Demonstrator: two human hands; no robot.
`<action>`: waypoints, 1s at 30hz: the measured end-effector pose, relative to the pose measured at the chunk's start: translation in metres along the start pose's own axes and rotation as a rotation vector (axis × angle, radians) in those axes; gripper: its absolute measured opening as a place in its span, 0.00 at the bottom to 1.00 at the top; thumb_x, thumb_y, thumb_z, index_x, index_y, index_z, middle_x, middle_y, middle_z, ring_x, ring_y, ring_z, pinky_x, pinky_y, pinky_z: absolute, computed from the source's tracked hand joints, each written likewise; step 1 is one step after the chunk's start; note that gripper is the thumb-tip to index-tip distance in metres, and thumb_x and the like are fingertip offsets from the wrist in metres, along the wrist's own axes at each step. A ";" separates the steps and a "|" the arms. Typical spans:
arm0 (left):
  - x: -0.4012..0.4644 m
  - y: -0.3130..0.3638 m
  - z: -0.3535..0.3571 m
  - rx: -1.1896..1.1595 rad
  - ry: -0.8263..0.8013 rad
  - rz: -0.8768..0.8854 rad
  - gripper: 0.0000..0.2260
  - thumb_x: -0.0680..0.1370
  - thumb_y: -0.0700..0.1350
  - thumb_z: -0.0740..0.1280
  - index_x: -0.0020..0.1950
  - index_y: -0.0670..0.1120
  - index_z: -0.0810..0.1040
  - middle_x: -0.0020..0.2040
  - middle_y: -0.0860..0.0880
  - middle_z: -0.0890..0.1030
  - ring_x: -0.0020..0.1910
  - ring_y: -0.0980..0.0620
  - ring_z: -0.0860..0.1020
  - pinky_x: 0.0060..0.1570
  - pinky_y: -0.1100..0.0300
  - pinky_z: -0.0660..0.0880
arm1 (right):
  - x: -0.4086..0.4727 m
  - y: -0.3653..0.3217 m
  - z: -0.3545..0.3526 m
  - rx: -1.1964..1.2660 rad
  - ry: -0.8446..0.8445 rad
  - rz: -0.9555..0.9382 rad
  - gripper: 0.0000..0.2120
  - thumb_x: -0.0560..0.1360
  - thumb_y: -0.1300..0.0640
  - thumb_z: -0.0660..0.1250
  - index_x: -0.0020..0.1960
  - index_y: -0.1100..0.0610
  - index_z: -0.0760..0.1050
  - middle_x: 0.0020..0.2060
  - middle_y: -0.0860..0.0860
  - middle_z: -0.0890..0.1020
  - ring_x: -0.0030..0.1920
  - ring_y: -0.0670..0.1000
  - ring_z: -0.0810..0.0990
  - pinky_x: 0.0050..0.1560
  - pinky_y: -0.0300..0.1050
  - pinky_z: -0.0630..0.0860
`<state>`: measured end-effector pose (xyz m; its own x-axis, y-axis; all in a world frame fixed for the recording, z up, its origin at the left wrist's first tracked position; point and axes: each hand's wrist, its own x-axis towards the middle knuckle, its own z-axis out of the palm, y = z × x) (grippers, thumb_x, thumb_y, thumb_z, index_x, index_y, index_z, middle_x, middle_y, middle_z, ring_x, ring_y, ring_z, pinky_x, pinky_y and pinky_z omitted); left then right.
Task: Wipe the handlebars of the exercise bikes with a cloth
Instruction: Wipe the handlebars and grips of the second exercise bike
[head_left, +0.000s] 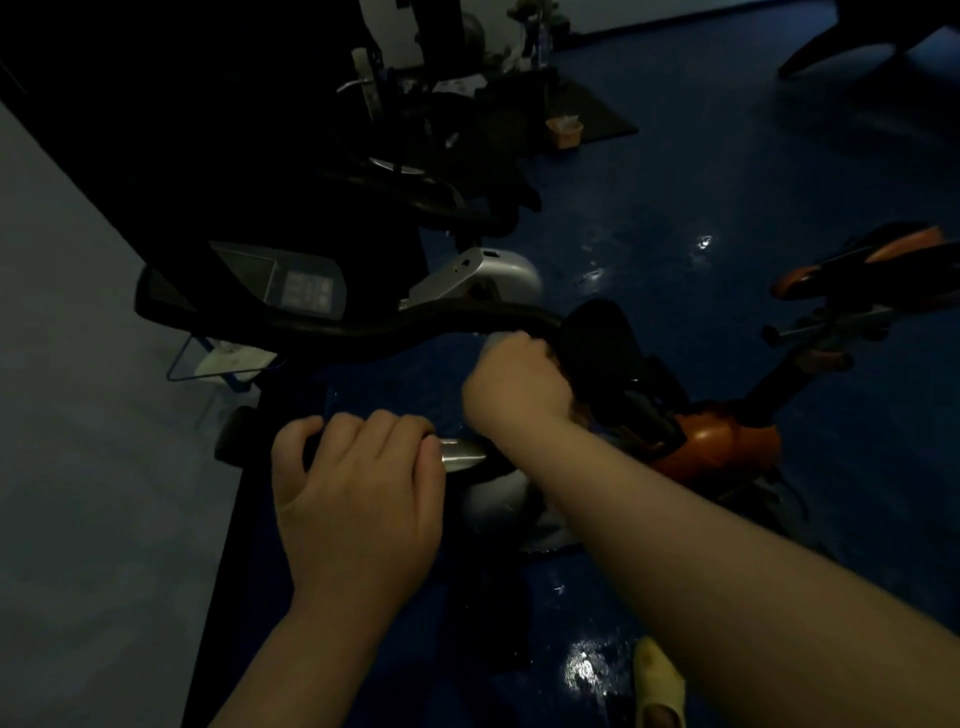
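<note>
The room is dim. An exercise bike stands in front of me with a curved black handlebar (374, 327) and a console (301, 286) behind it. My right hand (514, 379) is closed around a dark cloth (597, 338) pressed to the right end of that handlebar. My left hand (358, 488) grips the near handlebar grip, black with a shiny silver section (462, 454) showing just past my fingers. The cloth is hard to make out against the dark bike parts.
An orange bike (727, 441) with an orange seat (872, 260) stands to the right. More dark machines (415, 130) stand behind on the glossy blue floor (727, 182). A pale wall (78, 415) runs along the left. A yellow slipper (657, 686) shows at the bottom.
</note>
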<state>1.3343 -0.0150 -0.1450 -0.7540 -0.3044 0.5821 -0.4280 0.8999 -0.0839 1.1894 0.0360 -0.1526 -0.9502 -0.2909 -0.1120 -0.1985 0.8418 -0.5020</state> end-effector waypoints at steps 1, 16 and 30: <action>0.001 0.000 0.000 0.007 0.011 0.000 0.13 0.79 0.48 0.57 0.43 0.51 0.80 0.36 0.53 0.80 0.38 0.50 0.76 0.57 0.53 0.59 | 0.006 -0.006 -0.001 -0.034 0.009 -0.013 0.25 0.77 0.53 0.62 0.69 0.64 0.60 0.65 0.61 0.69 0.61 0.58 0.73 0.48 0.47 0.73; -0.008 -0.002 0.002 -0.071 -0.042 0.029 0.14 0.81 0.49 0.53 0.51 0.50 0.79 0.43 0.52 0.80 0.45 0.49 0.76 0.64 0.54 0.57 | -0.037 0.027 0.004 0.578 -0.012 0.100 0.18 0.80 0.51 0.55 0.63 0.63 0.65 0.59 0.61 0.75 0.55 0.59 0.75 0.51 0.47 0.69; -0.036 0.046 0.009 -0.420 -0.109 -0.095 0.19 0.79 0.51 0.53 0.67 0.50 0.74 0.68 0.49 0.73 0.72 0.44 0.61 0.72 0.47 0.42 | -0.118 0.092 0.002 0.621 -0.026 -0.132 0.13 0.79 0.44 0.56 0.60 0.48 0.68 0.53 0.48 0.78 0.51 0.47 0.79 0.50 0.51 0.78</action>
<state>1.3371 0.0346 -0.1769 -0.7790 -0.4023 0.4809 -0.2748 0.9085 0.3149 1.2839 0.1473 -0.1870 -0.9194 -0.3920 -0.0319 -0.1300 0.3794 -0.9160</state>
